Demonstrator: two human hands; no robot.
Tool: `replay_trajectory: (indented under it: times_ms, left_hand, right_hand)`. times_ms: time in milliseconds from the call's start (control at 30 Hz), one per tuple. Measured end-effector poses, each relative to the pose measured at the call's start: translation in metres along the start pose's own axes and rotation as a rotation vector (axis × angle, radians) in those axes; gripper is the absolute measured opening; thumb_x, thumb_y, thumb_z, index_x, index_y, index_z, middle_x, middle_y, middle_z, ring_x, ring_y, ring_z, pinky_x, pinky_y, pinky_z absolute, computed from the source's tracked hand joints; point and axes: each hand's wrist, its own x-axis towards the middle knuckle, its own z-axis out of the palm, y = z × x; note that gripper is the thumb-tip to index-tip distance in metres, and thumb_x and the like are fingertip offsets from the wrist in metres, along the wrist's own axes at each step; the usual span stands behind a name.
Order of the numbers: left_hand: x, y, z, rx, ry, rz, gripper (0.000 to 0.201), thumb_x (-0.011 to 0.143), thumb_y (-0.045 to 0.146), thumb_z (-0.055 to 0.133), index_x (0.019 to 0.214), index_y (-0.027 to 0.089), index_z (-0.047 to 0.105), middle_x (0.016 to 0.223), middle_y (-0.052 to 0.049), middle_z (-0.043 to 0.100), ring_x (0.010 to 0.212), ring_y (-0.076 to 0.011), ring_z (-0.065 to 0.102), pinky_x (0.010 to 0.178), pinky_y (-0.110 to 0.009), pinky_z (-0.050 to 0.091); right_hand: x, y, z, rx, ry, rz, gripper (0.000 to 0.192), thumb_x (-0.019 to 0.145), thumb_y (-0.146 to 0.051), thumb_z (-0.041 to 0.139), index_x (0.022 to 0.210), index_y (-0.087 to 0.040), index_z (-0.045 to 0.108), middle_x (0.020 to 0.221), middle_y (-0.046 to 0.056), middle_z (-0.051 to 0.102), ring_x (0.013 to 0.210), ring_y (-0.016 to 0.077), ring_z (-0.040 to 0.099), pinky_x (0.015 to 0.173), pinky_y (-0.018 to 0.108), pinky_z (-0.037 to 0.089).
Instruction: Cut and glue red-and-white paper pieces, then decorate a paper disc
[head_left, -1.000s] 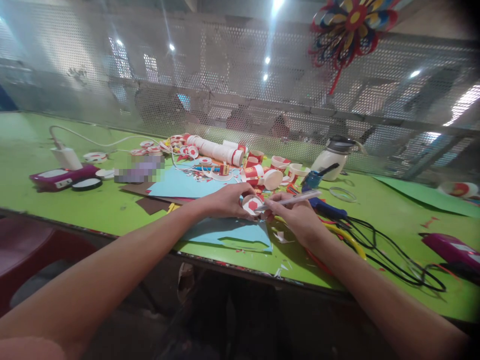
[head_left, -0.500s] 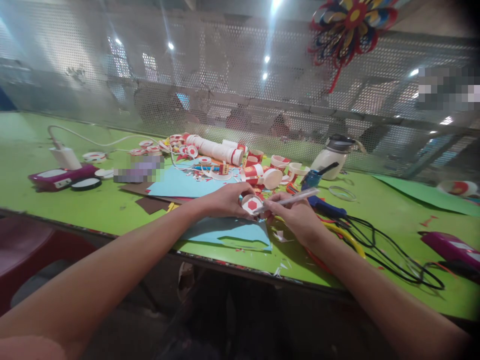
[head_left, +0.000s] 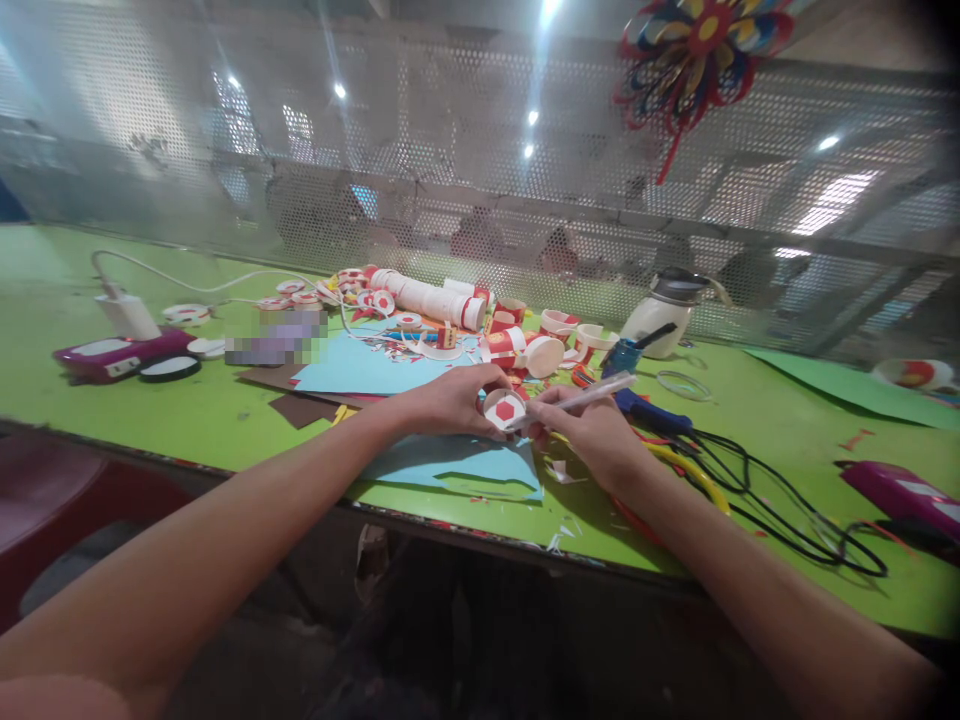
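Cup (head_left: 504, 409) sits pinched in left hand (head_left: 450, 400), touching right hand (head_left: 592, 432).

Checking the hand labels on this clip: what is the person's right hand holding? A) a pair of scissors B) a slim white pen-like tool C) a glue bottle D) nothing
B: the right hand grips a slim white pen-like tool, its tip at the small white disc with a red hexagon that the left hand holds above the blue paper.

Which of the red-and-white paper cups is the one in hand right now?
The cup with the red hexagon, pinched by the left hand over blue paper; the others lie untouched farther back.
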Motion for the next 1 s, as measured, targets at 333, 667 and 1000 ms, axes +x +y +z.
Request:
replay_trajectory:
  times_ms: [333, 667, 1000]
  left_hand:
    - [-0.001, 0.003, -0.001, -0.014, -0.001, 0.002, 0.047, 0.065, 0.038, 0.074, 0.105, 0.019, 0.059, 0.102, -0.005, 0.063, 0.089, -0.0191, 0.056, 0.072, -0.028, 0.042]
    - [0.0, 0.004, -0.001, 0.001, 0.006, -0.008, 0.048, 0.063, 0.038, 0.075, 0.105, 0.019, 0.059, 0.1, -0.006, 0.063, 0.087, -0.0197, 0.056, 0.073, -0.03, 0.042]
    - [0.0, 0.0, -0.001, 0.002, 0.004, 0.015, 0.046, 0.064, 0.039, 0.075, 0.102, 0.019, 0.06, 0.098, -0.005, 0.063, 0.086, -0.0188, 0.055, 0.073, -0.028, 0.041]
  right_hand:
    - [0.003, 0.011, -0.003, -0.028, 0.029, -0.026, 0.022, 0.08, -0.041, 0.062, 0.079, -0.019, 0.063, 0.061, 0.001, 0.067, 0.056, 0.0151, 0.06, 0.058, 0.03, 0.047]
    - [0.002, 0.007, -0.002, -0.035, 0.017, 0.005, 0.021, 0.079, -0.039, 0.061, 0.076, -0.019, 0.061, 0.063, 0.002, 0.067, 0.055, 0.015, 0.059, 0.056, 0.03, 0.047]
    - [0.0, 0.002, 0.0, 0.014, -0.005, 0.033, 0.021, 0.077, -0.037, 0.063, 0.07, -0.018, 0.061, 0.057, 0.0, 0.064, 0.052, 0.0129, 0.057, 0.055, 0.027, 0.046]
